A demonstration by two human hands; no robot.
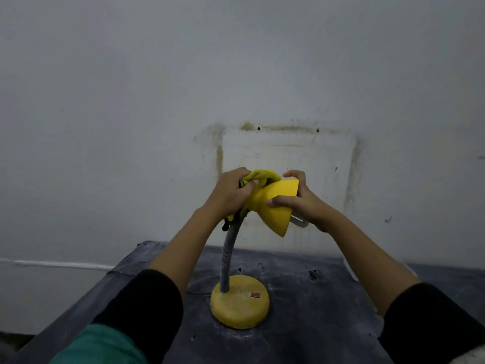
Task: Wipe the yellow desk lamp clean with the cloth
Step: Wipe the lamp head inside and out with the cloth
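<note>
Left hand (pixel 231 193) grips the cloth (pixel 265 176) against the shade (pixel 278 206); right hand (pixel 299 203) clasps the rim. Best brace firmly there, wiping round with even pressure.

We count one yellow desk lamp (pixel 277 214), one cloth (pixel 265 176), one red switch (pixel 255 295), one dark table (pixel 320 298). One left hand (pixel 228 193), one right hand (pixel 301 203). Two holes (pixel 258 128) (pixel 317 130) in wall (pixel 131 101).

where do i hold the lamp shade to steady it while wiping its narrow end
Take the shade at its wide rim, from the right, as the right hand does: thumb on the near side, fingers over the top. The flared cone gives purchase and leaves the neck free for the cloth in the left hand. The gooseneck probably flexes otherwise.
</note>
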